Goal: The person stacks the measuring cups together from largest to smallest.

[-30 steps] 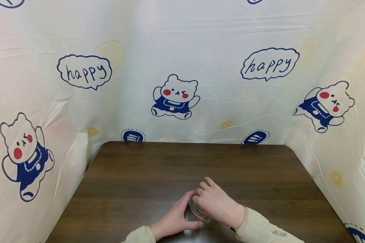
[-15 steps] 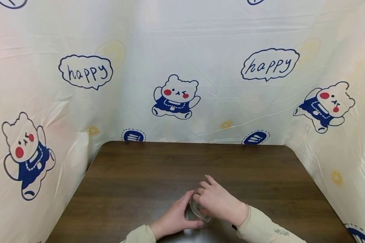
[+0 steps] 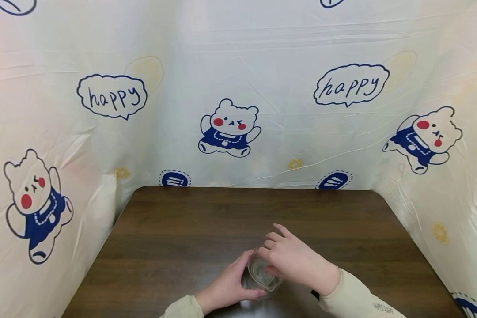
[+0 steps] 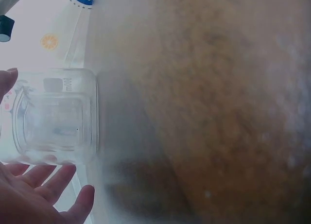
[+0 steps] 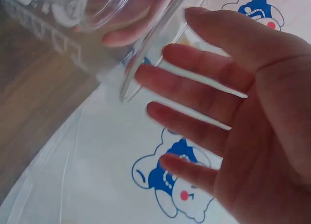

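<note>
A clear glass beaker (image 3: 261, 288) with white printed markings stands near the front middle of the table. My left hand (image 3: 228, 283) grips it from the left, thumb on the near side and fingers round the far side. Inside the beaker sits a smaller clear glass cup (image 4: 53, 119), plain in the left wrist view. Over the beaker's mouth is my right hand (image 3: 298, 260), its fingertips right at the rim. The right wrist view shows those fingers (image 5: 194, 88) spread and nearly straight, with nothing between them and the thumb.
The dark wooden table (image 3: 175, 234) has rounded far corners. A pale curtain (image 3: 286, 53) printed with bears and the word "happy" surrounds its back and sides. A small black object (image 4: 6, 28) shows at the upper left of the left wrist view.
My right hand has shifted up and to the right, its fingers drawing back from inside the beaker toward the rim. More of the beaker's mouth shows. The left hand has stayed put.
</note>
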`<state>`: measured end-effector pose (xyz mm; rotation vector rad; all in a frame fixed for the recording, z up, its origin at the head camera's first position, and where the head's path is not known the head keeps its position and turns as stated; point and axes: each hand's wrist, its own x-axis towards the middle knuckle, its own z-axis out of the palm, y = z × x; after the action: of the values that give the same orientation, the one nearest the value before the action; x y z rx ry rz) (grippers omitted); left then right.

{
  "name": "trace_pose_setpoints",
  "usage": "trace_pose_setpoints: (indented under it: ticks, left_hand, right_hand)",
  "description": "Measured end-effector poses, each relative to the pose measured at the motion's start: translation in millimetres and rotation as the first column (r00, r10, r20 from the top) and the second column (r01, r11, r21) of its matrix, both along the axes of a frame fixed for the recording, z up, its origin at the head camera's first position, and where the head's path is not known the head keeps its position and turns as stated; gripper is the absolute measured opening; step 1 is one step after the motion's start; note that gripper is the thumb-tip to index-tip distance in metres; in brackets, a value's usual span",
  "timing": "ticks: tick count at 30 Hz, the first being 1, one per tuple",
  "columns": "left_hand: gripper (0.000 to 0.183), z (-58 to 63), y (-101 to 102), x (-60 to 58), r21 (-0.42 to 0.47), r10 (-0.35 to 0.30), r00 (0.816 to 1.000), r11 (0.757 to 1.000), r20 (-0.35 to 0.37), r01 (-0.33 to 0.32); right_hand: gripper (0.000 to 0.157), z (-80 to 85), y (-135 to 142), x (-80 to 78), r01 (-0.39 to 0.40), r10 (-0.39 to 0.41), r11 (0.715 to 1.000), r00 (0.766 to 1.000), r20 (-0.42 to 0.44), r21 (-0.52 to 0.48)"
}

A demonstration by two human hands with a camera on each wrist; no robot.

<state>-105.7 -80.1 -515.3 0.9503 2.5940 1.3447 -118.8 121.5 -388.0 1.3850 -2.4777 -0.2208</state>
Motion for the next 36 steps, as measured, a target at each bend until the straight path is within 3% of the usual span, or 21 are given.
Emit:
trace_pose_setpoints:
  ticks: [5,13,36]
  left_hand:
    - [0.085,-0.3,0.3,0.3,-0.009,0.004,1.000,1.000,-0.013,-0.004]
    - [0.085,-1.1,0.7,0.4,-0.016,0.012,0.999,1.000,-0.031,-0.012]
    - [0.083,-3.3,0.9,-0.1,-0.025,0.034,0.998,0.999,-0.045,-0.035]
  right_hand:
    - [0.024,1.1,8.1,-2.0,-0.046,0.044,0.995,0.999,-0.018,-0.089]
    - [0.019,5.4,23.8,-6.6,-0.046,0.043,0.986,0.999,-0.025,-0.160]
    - [0.018,-3.4,74.2,-13.5,0.097,-0.105,0.977,0.994,-0.035,-0.190]
